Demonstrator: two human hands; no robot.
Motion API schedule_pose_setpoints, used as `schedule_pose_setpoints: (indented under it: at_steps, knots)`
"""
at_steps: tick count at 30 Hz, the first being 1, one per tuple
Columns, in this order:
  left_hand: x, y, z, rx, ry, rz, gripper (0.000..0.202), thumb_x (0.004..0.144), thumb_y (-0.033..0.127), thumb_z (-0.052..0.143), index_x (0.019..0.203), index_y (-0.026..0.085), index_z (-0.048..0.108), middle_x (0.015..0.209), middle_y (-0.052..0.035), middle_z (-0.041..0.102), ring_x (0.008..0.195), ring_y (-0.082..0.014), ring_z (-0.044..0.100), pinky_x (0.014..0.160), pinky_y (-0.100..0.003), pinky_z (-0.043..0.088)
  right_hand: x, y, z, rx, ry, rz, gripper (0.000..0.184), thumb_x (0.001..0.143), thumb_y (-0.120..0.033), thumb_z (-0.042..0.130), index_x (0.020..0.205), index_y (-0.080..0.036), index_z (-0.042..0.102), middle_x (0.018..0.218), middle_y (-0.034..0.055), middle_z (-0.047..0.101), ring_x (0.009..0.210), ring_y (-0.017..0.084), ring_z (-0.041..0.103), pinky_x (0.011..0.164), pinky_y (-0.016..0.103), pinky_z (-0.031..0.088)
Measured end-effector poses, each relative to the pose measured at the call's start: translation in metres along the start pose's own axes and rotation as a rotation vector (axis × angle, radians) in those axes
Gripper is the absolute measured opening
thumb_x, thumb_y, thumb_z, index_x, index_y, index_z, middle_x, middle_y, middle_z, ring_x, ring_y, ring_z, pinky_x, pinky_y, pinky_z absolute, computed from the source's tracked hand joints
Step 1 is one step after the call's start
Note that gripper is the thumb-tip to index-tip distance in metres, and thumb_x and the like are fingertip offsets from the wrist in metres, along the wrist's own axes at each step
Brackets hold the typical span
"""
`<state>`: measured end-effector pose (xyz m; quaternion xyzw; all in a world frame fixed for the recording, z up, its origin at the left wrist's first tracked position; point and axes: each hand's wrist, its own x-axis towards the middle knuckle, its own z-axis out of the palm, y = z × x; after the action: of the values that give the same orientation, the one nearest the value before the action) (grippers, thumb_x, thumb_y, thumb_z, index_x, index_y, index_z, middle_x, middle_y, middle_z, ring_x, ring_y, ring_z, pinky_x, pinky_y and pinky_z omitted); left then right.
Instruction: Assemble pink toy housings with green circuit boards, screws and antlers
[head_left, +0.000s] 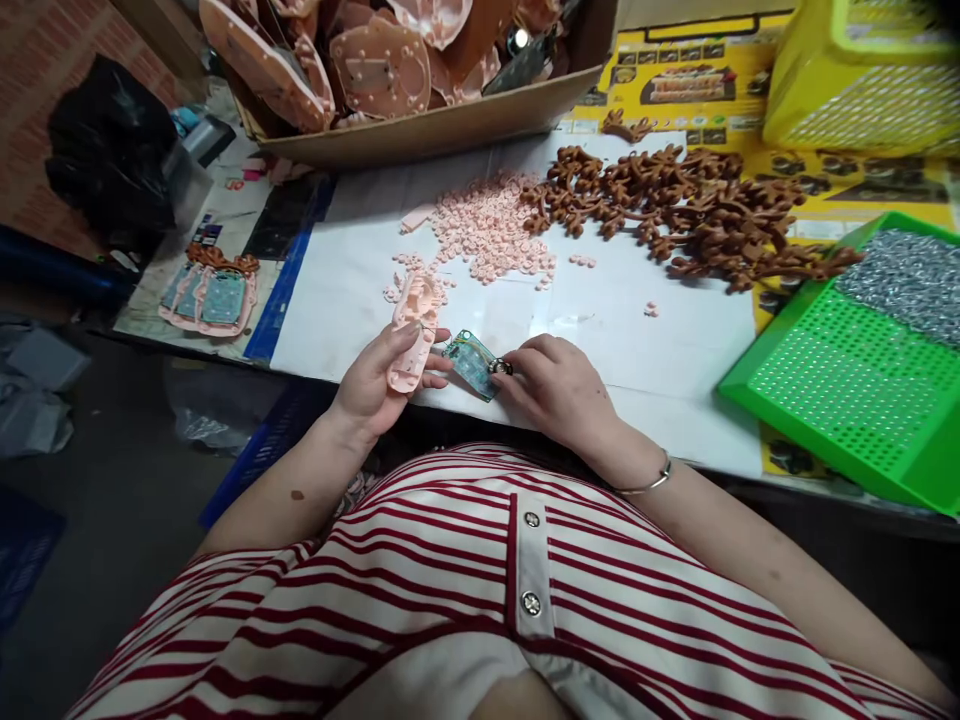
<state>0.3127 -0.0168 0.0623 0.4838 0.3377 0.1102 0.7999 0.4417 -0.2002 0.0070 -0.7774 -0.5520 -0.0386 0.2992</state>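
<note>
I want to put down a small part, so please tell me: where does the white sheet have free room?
The white sheet shows two bare patches: between the blue strip and the left hand, and between the right hand and the green tray. Farther back it is crowded with small pink pieces and brown parts.

The pink plastic shell (415,355) is long and hollow, with its moulded inside showing; it is held lengthwise, pointing from the front edge of the table (637,365) towards the far edge. To its right, near the same front edge, a green circuit board (471,366) is held slanted, with thin wires and a round dark part (500,368) at its right side.
</note>
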Motion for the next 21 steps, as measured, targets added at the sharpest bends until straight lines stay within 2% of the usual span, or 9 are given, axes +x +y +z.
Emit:
schedule_pose_setpoints:
  at_steps: [3,5,9,11,17,21]
  knots:
    - [-0.001,-0.004,-0.004,0.042,-0.009,0.051,0.054,0.065,0.048,0.084,0.102,0.011,0.068,0.099,-0.0105,0.075,0.071,-0.0165,0.069,0.06,-0.026,0.054,0.003,-0.003,0.001,-0.073,-0.033,-0.022,0.029,0.099,-0.032,0.052,0.092,-0.013,0.073,0.088,0.014,0.068,0.074,0.024,0.057,0.065,0.037,0.045]
    - [-0.003,-0.006,-0.007,0.063,-0.03,0.094,0.057,0.065,0.048,0.084,0.106,0.012,0.07,0.099,-0.0099,0.076,0.076,-0.0163,0.069,0.066,-0.026,0.052,0.003,-0.001,0.0,-0.04,-0.03,-0.025,0.027,0.099,-0.03,0.052,0.095,-0.013,0.073,0.09,0.0136,0.069,0.076,0.023,0.058,0.067,0.037,0.046]
    - [-0.005,-0.008,-0.013,0.047,-0.113,0.156,0.065,0.066,0.046,0.084,0.121,0.014,0.069,0.104,-0.0088,0.076,0.101,-0.0221,0.068,0.089,-0.03,0.05,-0.002,0.006,-0.001,0.119,-0.009,-0.013,0.027,0.1,-0.032,0.053,0.101,-0.018,0.075,0.09,0.0101,0.069,0.079,0.021,0.061,0.068,0.035,0.049]
    - [-0.006,-0.008,-0.012,0.029,-0.154,0.168,0.067,0.066,0.045,0.084,0.124,0.015,0.068,0.105,-0.0087,0.077,0.108,-0.0241,0.067,0.096,-0.032,0.048,-0.004,0.008,-0.001,0.13,-0.01,-0.009,0.027,0.1,-0.034,0.053,0.103,-0.018,0.075,0.091,0.0105,0.069,0.08,0.022,0.061,0.069,0.035,0.05]
    - [-0.013,-0.008,-0.002,-0.032,-0.206,0.163,0.059,0.067,0.044,0.083,0.116,0.014,0.07,0.108,-0.0107,0.077,0.099,-0.0244,0.071,0.095,-0.035,0.05,-0.007,0.003,-0.001,0.123,-0.014,-0.001,0.026,0.1,-0.03,0.051,0.102,-0.017,0.073,0.096,0.0118,0.07,0.083,0.023,0.063,0.072,0.037,0.052]
    - [-0.017,-0.007,0.0,-0.046,-0.183,0.145,0.062,0.066,0.047,0.084,0.116,0.014,0.069,0.106,-0.012,0.078,0.09,-0.0245,0.073,0.093,-0.038,0.052,-0.009,0.002,-0.005,0.023,0.074,-0.054,0.021,0.099,-0.025,0.052,0.101,-0.014,0.07,0.095,0.0126,0.07,0.082,0.022,0.063,0.07,0.035,0.052]
